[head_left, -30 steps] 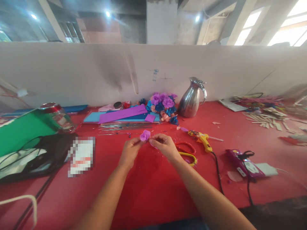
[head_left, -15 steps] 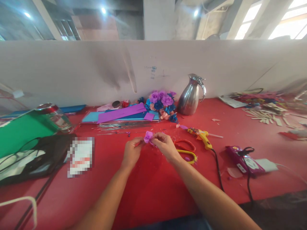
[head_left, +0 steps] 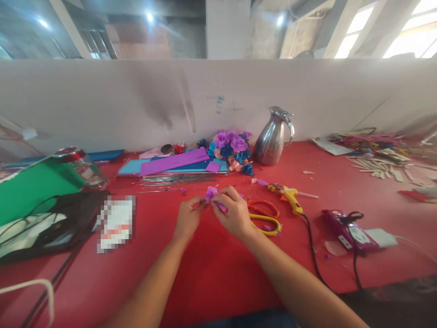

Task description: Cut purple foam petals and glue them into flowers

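A small purple paper flower (head_left: pixel 210 193) is held above the red table (head_left: pixel 211 269) between my two hands. My left hand (head_left: pixel 189 215) pinches it from the left, low on the bloom. From the right, the fingers of my right hand (head_left: pixel 232 212) close on the flower's near side, and a bit of purple petal shows under them. My fingertips partly hide the bloom's lower part. Just right of my right hand lie scissors with one red and one yellow handle loop (head_left: pixel 268 224). A yellow glue gun (head_left: pixel 289 199) rests beyond them.
Purple, pink and blue paper flowers (head_left: pixel 232 146) are heaped at the back beside a steel jug (head_left: pixel 272 139). Purple paper strips (head_left: pixel 174 162) and thin wires (head_left: pixel 160 181) lie left of them. A purple power strip (head_left: pixel 351 232) with black cords sits right; a glass jar (head_left: pixel 80 168) stands left.
My right hand has turned and shifted slightly left and down along the flower, its fingers now lower on the bloom. My left hand stays nearly in place.
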Available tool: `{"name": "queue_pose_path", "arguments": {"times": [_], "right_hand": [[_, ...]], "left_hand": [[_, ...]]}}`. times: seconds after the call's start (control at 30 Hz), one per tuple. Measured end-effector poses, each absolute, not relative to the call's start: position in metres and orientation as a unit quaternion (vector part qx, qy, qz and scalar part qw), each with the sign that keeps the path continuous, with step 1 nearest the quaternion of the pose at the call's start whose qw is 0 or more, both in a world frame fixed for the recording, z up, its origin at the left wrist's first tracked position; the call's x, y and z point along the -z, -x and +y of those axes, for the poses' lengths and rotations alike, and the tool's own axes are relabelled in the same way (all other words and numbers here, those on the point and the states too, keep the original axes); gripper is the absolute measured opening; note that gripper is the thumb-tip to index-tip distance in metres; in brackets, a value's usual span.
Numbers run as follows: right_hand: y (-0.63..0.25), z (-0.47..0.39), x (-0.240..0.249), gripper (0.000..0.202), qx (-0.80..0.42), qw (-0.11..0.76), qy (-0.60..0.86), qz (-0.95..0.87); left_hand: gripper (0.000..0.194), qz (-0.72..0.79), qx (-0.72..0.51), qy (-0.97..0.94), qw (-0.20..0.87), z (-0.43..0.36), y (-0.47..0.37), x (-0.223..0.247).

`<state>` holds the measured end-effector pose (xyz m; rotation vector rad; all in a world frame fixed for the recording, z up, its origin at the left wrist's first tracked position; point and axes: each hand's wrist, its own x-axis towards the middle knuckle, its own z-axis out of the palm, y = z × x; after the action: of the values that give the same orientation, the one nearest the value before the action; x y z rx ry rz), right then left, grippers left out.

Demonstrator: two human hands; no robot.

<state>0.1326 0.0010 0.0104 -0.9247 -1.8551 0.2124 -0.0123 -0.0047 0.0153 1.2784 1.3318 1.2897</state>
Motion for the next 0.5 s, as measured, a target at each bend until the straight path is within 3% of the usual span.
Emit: {"name": "queue_pose_path", "arguments": {"times": [0.33,0.5], "right_hand": [[-0.1401,0.0009,-0.0050,0.018,0.097,0.453,0.343,-0.817],[-0.1380,-0.0004,-0.0086,0.015,0.083,0.473,0.361,-0.799]], "left_hand": [[0.028,0.518,-0.533,-0.490,0.455,-0.0055,0.0137,-0.0136],[0.025,0.521,-0.542,-0.479,0.453,-0.0058,0.0121,-0.0146]]}}
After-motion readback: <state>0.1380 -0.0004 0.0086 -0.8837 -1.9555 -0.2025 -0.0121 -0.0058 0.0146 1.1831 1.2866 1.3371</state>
